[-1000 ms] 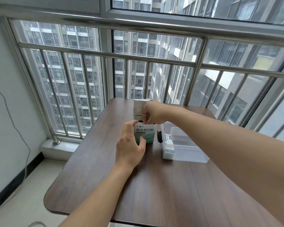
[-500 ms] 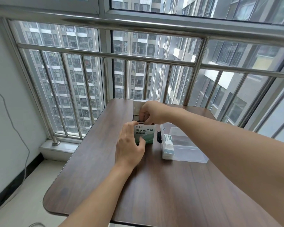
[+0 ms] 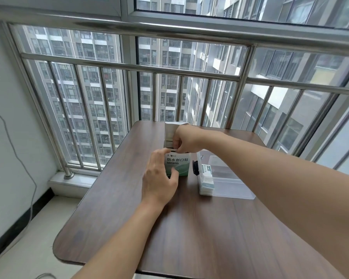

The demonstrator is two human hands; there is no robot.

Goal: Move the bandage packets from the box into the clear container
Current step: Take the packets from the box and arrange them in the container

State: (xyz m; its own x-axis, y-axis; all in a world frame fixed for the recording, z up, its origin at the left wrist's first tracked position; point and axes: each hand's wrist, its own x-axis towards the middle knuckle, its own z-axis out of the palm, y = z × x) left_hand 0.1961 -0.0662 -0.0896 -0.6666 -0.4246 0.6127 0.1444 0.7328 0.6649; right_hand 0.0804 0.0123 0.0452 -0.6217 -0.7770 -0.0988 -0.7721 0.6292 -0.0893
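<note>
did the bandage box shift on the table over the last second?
No. The bandage box sits just left of the clear container, same gap as before. The left hand still holds it; the right hand stays at its open top.

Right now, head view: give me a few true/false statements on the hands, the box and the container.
1. The left hand holds the bandage box on the table. True.
2. The box's lid flap is closed. False: the flap stands open behind the right hand.
3. The right hand's fingers are at the box's open top. True; whether they pinch a packet is hidden.
4. The clear container stands left of the box. False: it is on the box's right.
5. The container holds no packets. False: bandage packets already lie at its left end.
</note>
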